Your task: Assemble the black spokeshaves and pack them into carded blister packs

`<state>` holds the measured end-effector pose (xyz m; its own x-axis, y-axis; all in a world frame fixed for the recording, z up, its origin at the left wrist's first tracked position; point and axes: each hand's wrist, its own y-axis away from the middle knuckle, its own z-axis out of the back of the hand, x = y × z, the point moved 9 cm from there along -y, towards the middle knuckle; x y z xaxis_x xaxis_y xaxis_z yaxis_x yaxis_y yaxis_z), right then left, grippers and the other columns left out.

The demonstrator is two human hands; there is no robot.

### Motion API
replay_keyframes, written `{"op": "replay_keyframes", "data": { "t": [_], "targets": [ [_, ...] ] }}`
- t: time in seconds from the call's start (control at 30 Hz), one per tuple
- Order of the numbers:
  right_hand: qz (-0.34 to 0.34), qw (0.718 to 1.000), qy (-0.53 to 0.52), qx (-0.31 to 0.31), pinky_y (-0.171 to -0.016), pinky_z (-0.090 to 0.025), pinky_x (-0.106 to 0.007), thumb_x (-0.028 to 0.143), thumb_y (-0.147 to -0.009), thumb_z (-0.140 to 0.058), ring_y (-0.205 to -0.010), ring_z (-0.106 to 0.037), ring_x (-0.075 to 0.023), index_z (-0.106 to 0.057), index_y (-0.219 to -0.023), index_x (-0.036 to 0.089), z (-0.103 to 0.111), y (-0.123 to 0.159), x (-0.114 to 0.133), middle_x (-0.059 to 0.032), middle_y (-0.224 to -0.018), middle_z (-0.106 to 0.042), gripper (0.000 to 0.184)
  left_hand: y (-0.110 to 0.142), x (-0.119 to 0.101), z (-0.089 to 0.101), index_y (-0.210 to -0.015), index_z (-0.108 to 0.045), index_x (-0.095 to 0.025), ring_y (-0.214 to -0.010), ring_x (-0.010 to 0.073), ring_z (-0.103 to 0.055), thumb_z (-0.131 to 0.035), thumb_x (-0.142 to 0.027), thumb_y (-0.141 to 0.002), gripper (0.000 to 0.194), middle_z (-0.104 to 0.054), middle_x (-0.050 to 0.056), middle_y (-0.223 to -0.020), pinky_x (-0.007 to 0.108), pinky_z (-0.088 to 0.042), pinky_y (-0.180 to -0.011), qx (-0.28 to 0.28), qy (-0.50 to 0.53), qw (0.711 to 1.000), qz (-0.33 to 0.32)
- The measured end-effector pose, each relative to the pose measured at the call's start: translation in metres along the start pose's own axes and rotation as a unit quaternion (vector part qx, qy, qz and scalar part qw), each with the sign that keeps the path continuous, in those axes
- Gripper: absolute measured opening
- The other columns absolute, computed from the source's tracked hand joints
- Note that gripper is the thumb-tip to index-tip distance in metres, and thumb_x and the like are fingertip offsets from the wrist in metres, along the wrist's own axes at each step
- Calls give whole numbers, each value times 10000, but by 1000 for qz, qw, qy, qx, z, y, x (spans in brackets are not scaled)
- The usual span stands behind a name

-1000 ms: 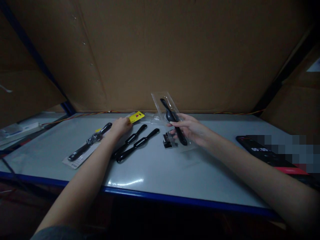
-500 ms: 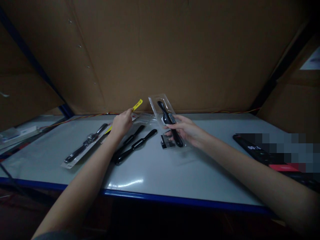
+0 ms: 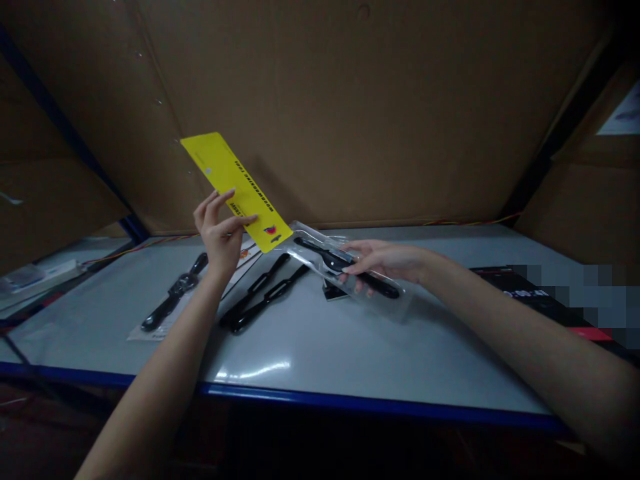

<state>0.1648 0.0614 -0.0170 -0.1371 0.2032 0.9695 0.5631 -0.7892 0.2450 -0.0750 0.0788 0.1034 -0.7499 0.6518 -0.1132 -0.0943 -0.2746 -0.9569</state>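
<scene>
Yellow card [image 3: 245,199] in the left hand [image 3: 221,235] looks light and bendy, best edge-held; the right hand [image 3: 384,261] grips a clear tray [image 3: 316,235].

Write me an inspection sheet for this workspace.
Surface: grey tabletop, glare near its blue front edge.
Job's things: yellow card and clear plastic pack with a black tool in it, both held up.
Clutter: two slotted black tools, a packaged tool, small dark pieces, a dark device with digits.
Hands: left hand holds the card; right hand grips the pack.
Cables: red-and-yellow wires along the back.
Surroundings: cardboard panels, blue frame.
</scene>
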Motion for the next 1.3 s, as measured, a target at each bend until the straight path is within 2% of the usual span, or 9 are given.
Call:
{"op": "replay_keyframes", "data": {
  "t": [0.27,0.4,0.47,0.57,0.63,0.73,0.83,1.07,1.3],
  "targets": [
    [5,998,44,35,-489,-559,-282,198,-672,-705,-593,-640,-149,-393,-1301,161,6,4,1,-102,-954,-653,703,4,34,9,-750,-703,-266,-1137,238,-413,-549,-160,-755,187,-522,15,-1184,446,-349,-972,-35,-17,995,97],
    [20,999,31,20,-498,-564,-293,184,-668,-701,-584,-639,-148,-394,-1299,155,11,2,3,-103,-955,-652,702,-2,53,13,-739,-624,-239,-1142,207,-460,-516,-204,-743,113,-513,8,-1196,373,-412,-926,-60,137,970,193],
    [23,999,29,16,-495,-563,-288,181,-672,-699,-585,-641,-150,-396,-1297,153,12,2,3,-103,-941,-654,695,0,63,3,-720,-544,-233,-1049,188,-531,-455,-235,-764,99,-572,13,-1123,340,-460,-840,-40,267,925,269],
    [20,999,35,26,-484,-560,-277,182,-676,-702,-585,-646,-152,-388,-1302,172,11,2,2,-101,-945,-659,700,11,74,-17,-659,-449,-220,-741,148,-586,-381,-263,-784,149,-611,31,-839,283,-481,-688,-26,442,816,372],
    [14,998,44,45,-482,-562,-276,191,-680,-703,-585,-652,-156,-361,-1325,190,8,3,0,-100,-953,-664,731,17,78,-24,-615,-416,-218,-586,131,-531,-335,-338,-816,247,-529,22,-647,261,-472,-620,-36,519,757,396],
    [0,994,64,83,-477,-563,-275,209,-688,-698,-577,-659,-162,-313,-1366,191,3,7,-2,-94,-929,-678,780,19,81,-27,-579,-374,-220,-470,120,-432,-275,-532,-833,415,-377,-10,-508,252,-460,-558,-30,580,720,381],
    [-9,988,84,129,-467,-558,-261,209,-703,-683,-533,-648,-146,-311,-1378,181,0,11,-4,-73,-877,-690,772,20,84,-25,-572,-344,-222,-403,103,-330,-289,-633,-805,476,-272,-42,-475,239,-423,-485,-11,600,714,360],
    [-6,981,92,172,-395,-506,-192,209,-744,-645,-468,-607,-101,-380,-1349,176,3,16,-7,-42,-834,-697,661,26,93,-17,-578,-269,-232,-355,93,-189,-349,-529,-845,408,-161,-66,-477,222,-288,-359,16,561,739,372],
    [-3,978,94,183,-390,-507,-183,215,-743,-651,-462,-606,-94,-404,-1339,187,4,17,-9,-39,-839,-699,645,26,100,-15,-591,-258,-234,-365,106,-231,-400,-586,-811,439,-154,-64,-483,230,-312,-379,33,559,741,369]
  ]
}}
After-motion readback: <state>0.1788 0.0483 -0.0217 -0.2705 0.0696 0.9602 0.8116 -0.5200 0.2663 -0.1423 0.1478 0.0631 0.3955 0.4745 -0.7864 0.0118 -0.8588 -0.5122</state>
